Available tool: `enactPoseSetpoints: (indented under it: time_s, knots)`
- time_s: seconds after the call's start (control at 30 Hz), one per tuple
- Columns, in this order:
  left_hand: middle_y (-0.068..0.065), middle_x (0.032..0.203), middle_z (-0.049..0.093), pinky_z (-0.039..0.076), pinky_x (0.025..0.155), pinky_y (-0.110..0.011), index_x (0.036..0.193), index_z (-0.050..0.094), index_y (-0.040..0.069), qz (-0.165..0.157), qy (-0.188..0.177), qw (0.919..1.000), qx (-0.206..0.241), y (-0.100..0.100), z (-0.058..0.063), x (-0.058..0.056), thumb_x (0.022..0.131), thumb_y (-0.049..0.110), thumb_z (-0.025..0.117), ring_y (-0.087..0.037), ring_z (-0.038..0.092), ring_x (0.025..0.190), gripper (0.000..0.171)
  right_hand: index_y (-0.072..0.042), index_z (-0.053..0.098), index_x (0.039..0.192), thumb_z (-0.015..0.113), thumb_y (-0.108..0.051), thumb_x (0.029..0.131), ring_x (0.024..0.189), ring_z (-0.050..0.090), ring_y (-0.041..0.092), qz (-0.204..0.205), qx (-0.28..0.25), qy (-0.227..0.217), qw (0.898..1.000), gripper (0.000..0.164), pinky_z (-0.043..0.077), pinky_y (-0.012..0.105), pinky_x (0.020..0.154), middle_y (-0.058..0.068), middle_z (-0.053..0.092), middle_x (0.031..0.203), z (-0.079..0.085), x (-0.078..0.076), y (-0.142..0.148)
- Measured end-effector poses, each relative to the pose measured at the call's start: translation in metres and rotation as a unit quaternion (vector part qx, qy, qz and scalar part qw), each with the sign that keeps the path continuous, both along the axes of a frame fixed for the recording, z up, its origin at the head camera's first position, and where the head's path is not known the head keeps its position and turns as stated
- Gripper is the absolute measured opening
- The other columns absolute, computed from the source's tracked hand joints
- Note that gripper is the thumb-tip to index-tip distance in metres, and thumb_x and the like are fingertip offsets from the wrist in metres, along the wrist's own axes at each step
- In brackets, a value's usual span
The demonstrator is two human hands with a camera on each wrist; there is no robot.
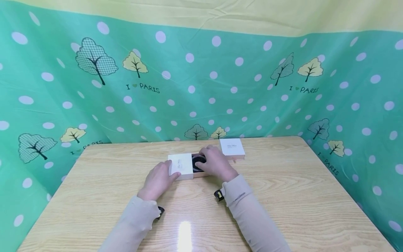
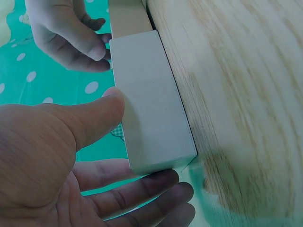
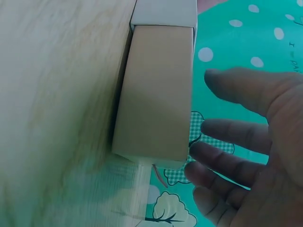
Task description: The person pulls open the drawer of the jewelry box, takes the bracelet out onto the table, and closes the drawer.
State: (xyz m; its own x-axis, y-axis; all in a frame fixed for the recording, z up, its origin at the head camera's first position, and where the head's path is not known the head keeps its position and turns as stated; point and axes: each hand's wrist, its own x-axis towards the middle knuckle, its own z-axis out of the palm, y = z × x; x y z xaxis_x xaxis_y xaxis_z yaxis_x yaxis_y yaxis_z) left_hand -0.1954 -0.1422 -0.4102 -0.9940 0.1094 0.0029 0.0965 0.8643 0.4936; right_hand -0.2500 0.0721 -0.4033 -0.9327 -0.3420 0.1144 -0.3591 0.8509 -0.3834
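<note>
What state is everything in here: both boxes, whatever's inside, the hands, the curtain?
Near box: partly slid open, lying flat.
Dark round item: inside the near box, partly covered by the right hand.
Far box: looks shut.
Left hand: holding the near box's closed end.
Right hand: over the open end, fingers loosely bent.
Curtain: hanging, creased.
</note>
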Motion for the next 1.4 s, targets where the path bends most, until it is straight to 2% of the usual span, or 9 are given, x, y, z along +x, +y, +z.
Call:
enactPoseSetpoints:
  time_s: [0.13, 0.23, 0.53, 0.83, 1.23, 1.4]
  knots:
    - [-0.026, 0.117, 0.057, 0.047, 0.09, -0.049, 0.135, 0.045, -0.009, -0.003, 0.004, 1.0, -0.001, 0.0, 0.0, 0.0, 0.089, 0.029, 0.068, -0.035, 0.057, 0.103, 0.064, -0.012, 0.063, 0.122, 0.071, -0.043, 0.083, 0.101, 0.052, 0.021, 0.016, 0.026, -0.001, 1.0, 0.05, 0.047, 0.035, 0.086, 0.005, 0.058, 0.115, -0.001, 0.002, -0.001]
    - [-0.026, 0.117, 0.057, 0.047, 0.089, -0.049, 0.134, 0.045, -0.009, -0.005, 0.005, 1.0, -0.001, 0.0, 0.0, 0.0, 0.089, 0.029, 0.069, -0.034, 0.057, 0.102, 0.064, -0.013, 0.062, 0.124, 0.071, -0.044, 0.082, 0.1, 0.051, 0.02, 0.023, 0.039, -0.002, 0.999, 0.053, 0.047, 0.035, 0.083, 0.005, 0.058, 0.116, -0.001, 0.003, -0.003]
    - [-0.025, 0.115, 0.057, 0.048, 0.089, -0.049, 0.134, 0.046, -0.009, -0.006, 0.006, 1.0, -0.005, 0.0, 0.0, 0.0, 0.089, 0.03, 0.069, -0.034, 0.058, 0.101, 0.064, -0.015, 0.059, 0.128, 0.072, -0.045, 0.081, 0.101, 0.05, 0.021, 0.02, 0.069, -0.009, 0.997, 0.057, 0.047, 0.036, 0.082, 0.005, 0.056, 0.119, -0.003, 0.004, -0.008]
    - [-0.024, 0.114, 0.058, 0.048, 0.088, -0.048, 0.134, 0.047, -0.008, -0.003, 0.005, 1.0, -0.004, 0.0, 0.0, 0.0, 0.089, 0.03, 0.069, -0.032, 0.058, 0.099, 0.063, -0.016, 0.06, 0.128, 0.072, -0.043, 0.081, 0.098, 0.05, 0.02, 0.014, 0.079, -0.03, 0.996, 0.056, 0.046, 0.036, 0.082, 0.005, 0.056, 0.115, -0.001, 0.002, -0.012]
    - [-0.023, 0.111, 0.059, 0.05, 0.085, -0.046, 0.133, 0.048, -0.008, -0.002, 0.013, 0.9999, -0.004, 0.001, -0.001, -0.001, 0.088, 0.031, 0.07, -0.032, 0.059, 0.095, 0.064, -0.02, 0.056, 0.135, 0.071, -0.04, 0.083, 0.1, 0.05, 0.022, 0.025, 0.141, -0.037, 0.989, 0.057, 0.046, 0.039, 0.087, 0.007, 0.055, 0.12, 0.004, -0.002, -0.019]
    - [-0.022, 0.109, 0.059, 0.05, 0.083, -0.045, 0.133, 0.049, -0.007, -0.001, 0.012, 0.9999, -0.003, 0.001, -0.002, -0.002, 0.088, 0.031, 0.07, -0.03, 0.059, 0.092, 0.063, -0.02, 0.059, 0.131, 0.072, -0.036, 0.082, 0.1, 0.052, 0.023, 0.03, 0.156, -0.04, 0.986, 0.053, 0.047, 0.039, 0.088, 0.006, 0.056, 0.119, 0.009, -0.003, -0.022]
